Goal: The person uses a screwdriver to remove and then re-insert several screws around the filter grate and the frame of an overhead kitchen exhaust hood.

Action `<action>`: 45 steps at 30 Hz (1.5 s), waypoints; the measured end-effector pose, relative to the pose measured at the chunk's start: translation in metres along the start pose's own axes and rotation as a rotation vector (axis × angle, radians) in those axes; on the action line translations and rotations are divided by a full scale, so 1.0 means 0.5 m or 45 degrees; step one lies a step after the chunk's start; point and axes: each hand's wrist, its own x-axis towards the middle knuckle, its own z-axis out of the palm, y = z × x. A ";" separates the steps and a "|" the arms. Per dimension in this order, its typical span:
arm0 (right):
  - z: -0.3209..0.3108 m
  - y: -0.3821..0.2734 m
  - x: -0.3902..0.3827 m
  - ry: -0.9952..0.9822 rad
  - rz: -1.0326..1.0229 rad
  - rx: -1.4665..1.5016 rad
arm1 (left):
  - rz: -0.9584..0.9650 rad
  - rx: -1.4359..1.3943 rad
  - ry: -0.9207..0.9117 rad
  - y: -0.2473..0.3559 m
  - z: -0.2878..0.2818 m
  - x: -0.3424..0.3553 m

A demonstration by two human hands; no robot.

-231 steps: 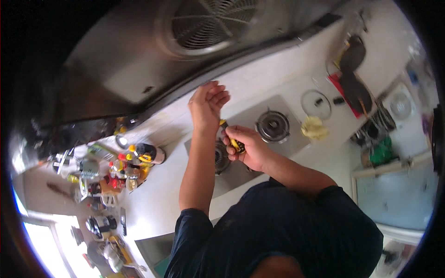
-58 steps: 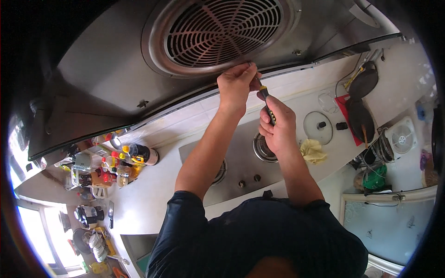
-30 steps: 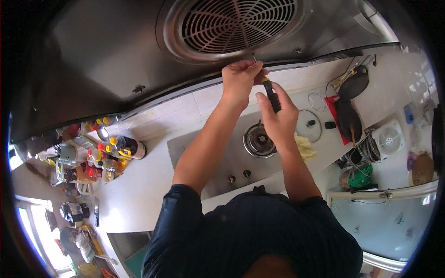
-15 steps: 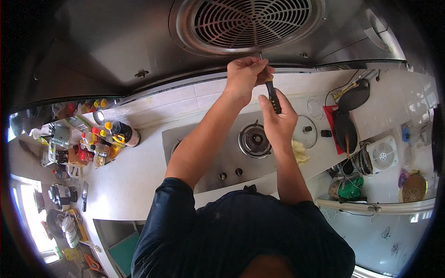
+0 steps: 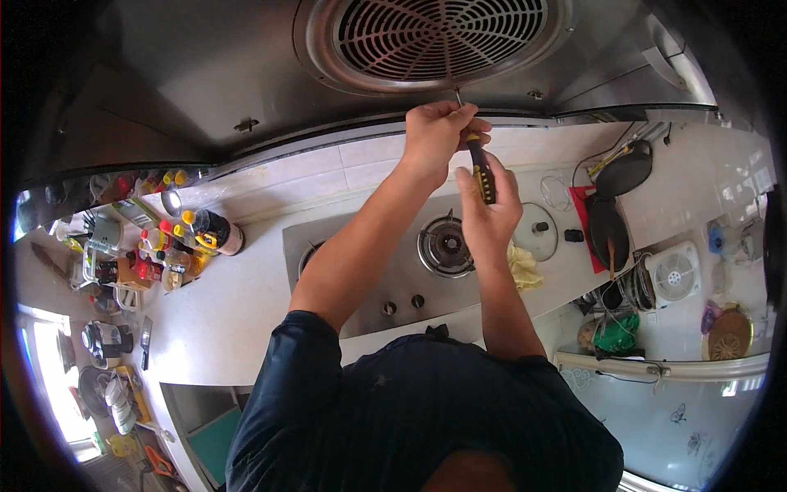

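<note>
A screwdriver with a black and yellow handle stands upright between my hands. Its metal shaft points up to the lower rim of the round vent grille in the range hood. My left hand is closed around the upper part of the screwdriver, near the shaft, with the fingertips pinched. Lower down, my right hand grips the handle between thumb and fingers. Whether the tip sits in a screw is too small to tell.
Below my arms lies a gas stove with a burner. A yellow cloth and a glass lid are to its right, beside dark pans. Sauce bottles stand on the left counter, with a knife nearer me.
The screwdriver handle has turned a little, showing more yellow. My hands stay at nearly the same place under the hood, and the view has shifted slightly.
</note>
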 end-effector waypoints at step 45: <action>0.018 -0.007 -0.006 0.199 -0.229 0.102 | 0.015 -0.291 -0.036 -0.003 0.000 -0.005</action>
